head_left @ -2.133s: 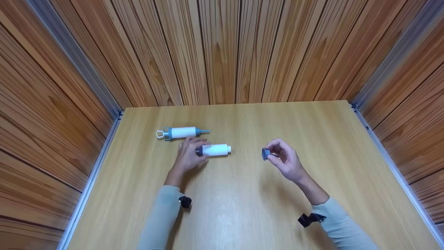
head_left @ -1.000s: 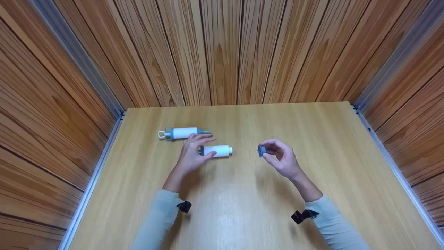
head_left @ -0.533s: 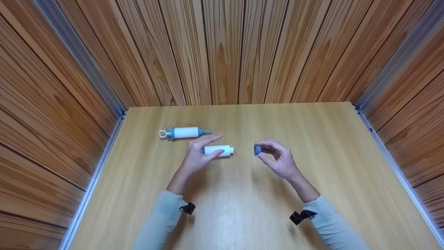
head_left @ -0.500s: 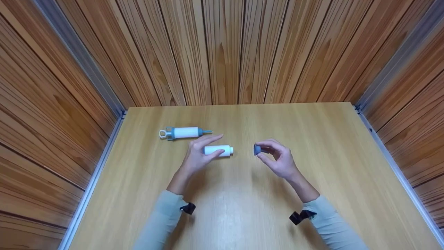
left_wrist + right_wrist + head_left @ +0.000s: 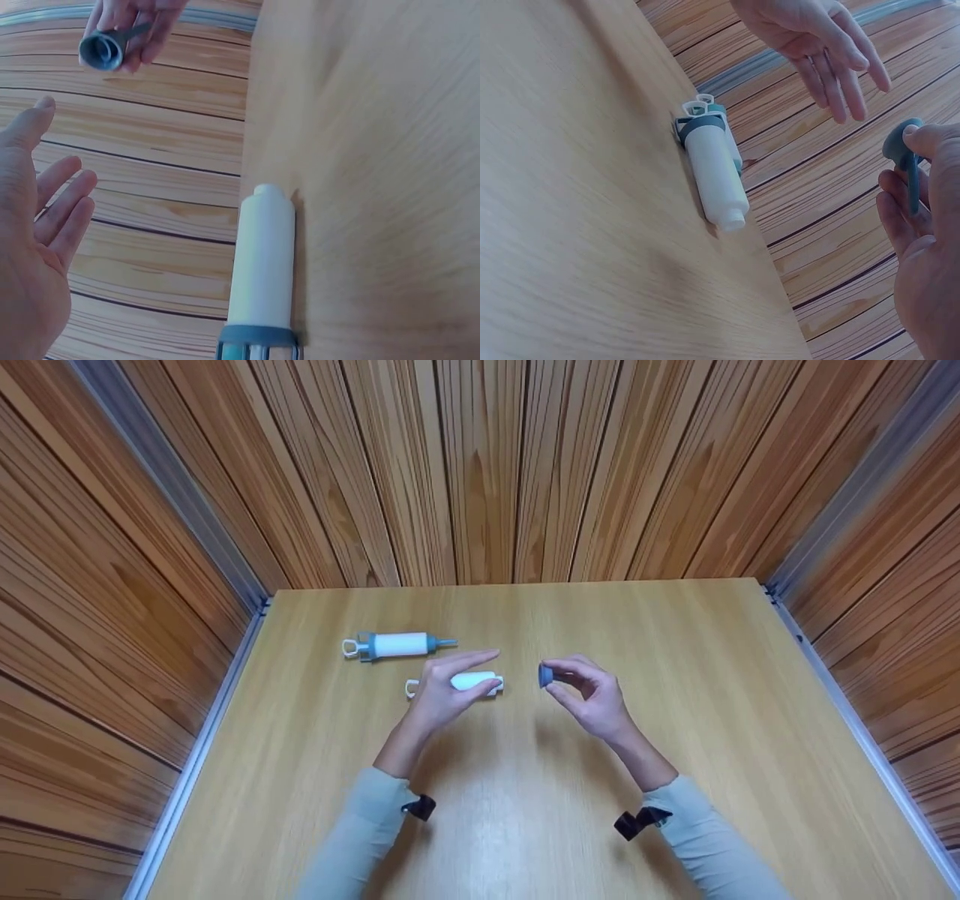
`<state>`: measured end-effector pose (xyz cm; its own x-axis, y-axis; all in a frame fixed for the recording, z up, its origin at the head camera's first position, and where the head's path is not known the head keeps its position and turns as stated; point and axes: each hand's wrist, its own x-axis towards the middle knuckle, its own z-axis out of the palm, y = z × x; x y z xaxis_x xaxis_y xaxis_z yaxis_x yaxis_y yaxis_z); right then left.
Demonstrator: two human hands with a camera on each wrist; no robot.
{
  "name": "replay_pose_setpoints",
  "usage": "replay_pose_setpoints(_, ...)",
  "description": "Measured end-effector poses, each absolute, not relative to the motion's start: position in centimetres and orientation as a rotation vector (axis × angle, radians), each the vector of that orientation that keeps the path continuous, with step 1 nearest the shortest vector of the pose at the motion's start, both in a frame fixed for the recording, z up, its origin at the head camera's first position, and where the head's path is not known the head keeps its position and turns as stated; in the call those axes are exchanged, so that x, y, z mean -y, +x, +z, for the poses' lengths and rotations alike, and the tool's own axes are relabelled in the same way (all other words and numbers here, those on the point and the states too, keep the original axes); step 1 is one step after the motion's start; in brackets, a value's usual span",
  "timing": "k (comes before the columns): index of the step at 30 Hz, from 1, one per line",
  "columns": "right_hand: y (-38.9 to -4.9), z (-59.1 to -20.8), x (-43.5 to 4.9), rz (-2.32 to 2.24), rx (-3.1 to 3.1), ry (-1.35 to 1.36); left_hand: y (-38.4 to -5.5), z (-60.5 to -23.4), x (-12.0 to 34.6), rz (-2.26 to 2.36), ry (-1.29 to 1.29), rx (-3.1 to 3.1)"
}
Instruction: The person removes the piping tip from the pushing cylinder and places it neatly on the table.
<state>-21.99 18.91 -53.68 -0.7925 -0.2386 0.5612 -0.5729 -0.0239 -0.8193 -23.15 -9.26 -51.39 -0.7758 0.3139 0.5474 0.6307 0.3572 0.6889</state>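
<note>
My right hand pinches a blue-grey funnel-shaped syringe nozzle between thumb and fingers. In the right wrist view the nozzle has a wide round end and a thin spout pointing back towards the palm. Its hollow round end faces my left hand, which hovers with fingers extended and holds nothing. Under the left hand, a white syringe lies on the table, partly hidden in the head view. The left wrist view shows that syringe with a bare stubby tip and a grey collar, apart from the hand.
Behind the left hand lies a second white syringe, with a blue nozzle fitted and a white ring handle. Wood-plank walls enclose the wooden table at the back and both sides, with metal rails along the corners.
The left hand has moved right over the near syringe, its fingers spreading straighter. Meanwhile, the right hand has brought the nozzle leftward, narrowing the gap between the hands. Both syringes lie where they were.
</note>
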Motion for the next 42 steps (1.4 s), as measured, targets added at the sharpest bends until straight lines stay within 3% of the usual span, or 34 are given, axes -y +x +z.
replay_pose_setpoints(20, -22.5, -53.2, -17.2, 1.910, 2.059, 0.779, -23.5, -51.0, 7.2, -1.313, -0.929, 2.274)
replay_pose_setpoints(42, -22.5, -53.7, -16.4, 1.952, 1.981, 0.877, -23.2, -51.1, 6.4, -1.302, -0.981, 2.279)
